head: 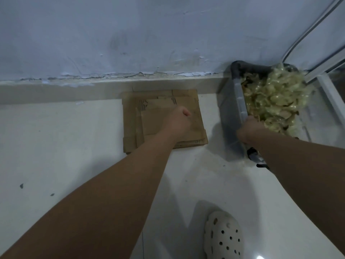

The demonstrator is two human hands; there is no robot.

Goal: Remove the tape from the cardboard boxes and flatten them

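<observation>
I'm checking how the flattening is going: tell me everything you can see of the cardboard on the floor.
The cardboard is brown, flattened and piled in several layers of differing size, lying flat on the pale floor with its far edge at the skirting. Flap edges, creases and faint dark print show on top. The left hand, fingers curled, is over its middle; whether it presses down cannot be told. A grey bin stands apart to its right.

Where your right hand (250, 130) grips the bin (239, 101) rim, its fingers vanish among blurred tape wads (276, 101). Just behind that grip, your forearm covers most of a dark object (254, 157) (unidentifiable). Your left hand (179, 120) curls its fingers out of sight.
</observation>
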